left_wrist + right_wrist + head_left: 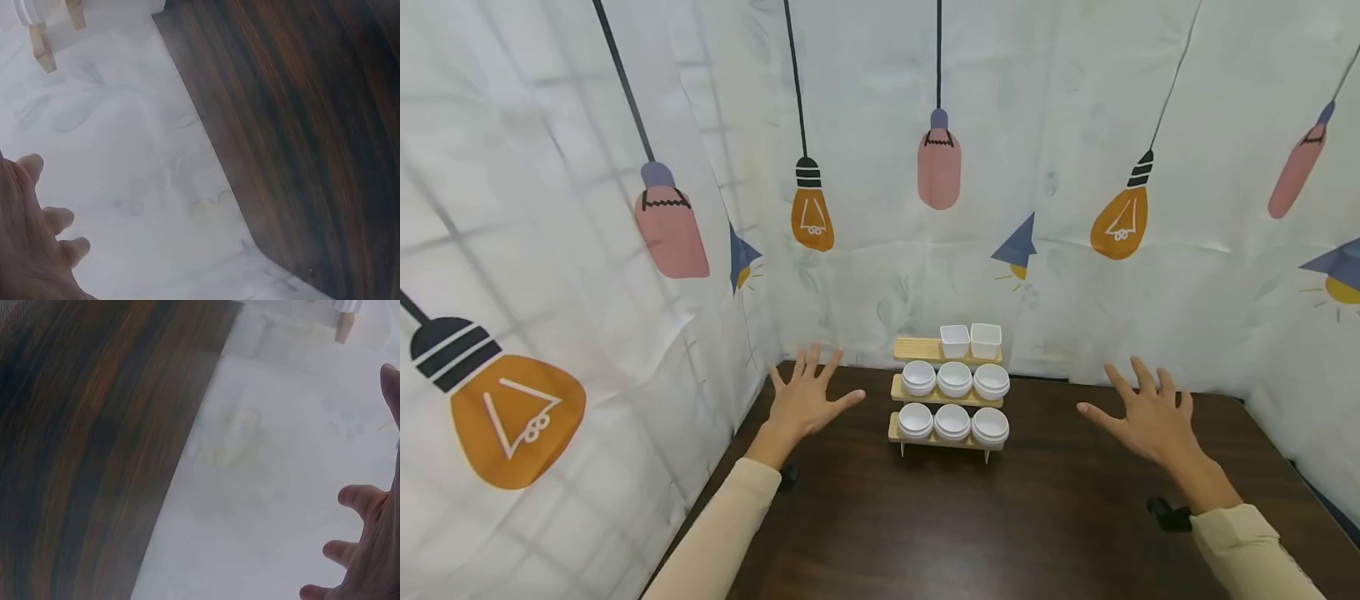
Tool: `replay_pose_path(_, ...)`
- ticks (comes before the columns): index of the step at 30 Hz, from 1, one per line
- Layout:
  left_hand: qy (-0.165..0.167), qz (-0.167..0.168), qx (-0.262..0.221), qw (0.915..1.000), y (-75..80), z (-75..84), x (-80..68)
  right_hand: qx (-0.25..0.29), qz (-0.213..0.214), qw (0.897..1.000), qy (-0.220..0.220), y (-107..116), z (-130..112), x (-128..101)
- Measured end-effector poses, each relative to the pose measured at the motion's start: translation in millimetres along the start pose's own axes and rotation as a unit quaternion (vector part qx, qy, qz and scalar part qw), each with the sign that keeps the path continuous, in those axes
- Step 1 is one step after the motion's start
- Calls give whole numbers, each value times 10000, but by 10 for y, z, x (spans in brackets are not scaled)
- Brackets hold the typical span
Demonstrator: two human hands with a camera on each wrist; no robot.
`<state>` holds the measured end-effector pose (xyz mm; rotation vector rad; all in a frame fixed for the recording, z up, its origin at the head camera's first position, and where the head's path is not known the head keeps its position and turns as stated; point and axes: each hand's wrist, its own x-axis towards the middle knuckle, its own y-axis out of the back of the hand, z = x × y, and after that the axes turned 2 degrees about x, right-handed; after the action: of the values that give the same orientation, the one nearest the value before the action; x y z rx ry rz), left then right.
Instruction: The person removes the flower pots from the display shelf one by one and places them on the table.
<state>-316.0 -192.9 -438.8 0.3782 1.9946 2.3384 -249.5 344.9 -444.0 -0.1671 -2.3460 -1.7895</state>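
Cream sleeves enter at the frame's bottom; left hand and right hand hover with fingers spread, each grip open and holding nothing, either side of a three-tier wooden rack of unlabelled white cups at centre of the dark bench

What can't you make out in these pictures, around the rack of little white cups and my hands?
- Rack: both wrist views cut it off at the top edge, showing only wooden feet.
- Cups: too small in the head view to tell what, if anything, is inside.
- Left hand, right hand: palms face away; wrist views show only fingertips at the frame edge.
- Black objects at the wrists: largely hidden behind the arms.
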Motion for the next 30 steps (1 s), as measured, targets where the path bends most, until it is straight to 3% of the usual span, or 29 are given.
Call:
replay_pose_path(23,-207,-79,-288,9993,-205,223,-320,74,204,9995,214,-126,-282,-186)
replay_pose_path(30,-242,43,-616,9978,-323,302,-410,489,263,9981,272,-177,-366,-251)
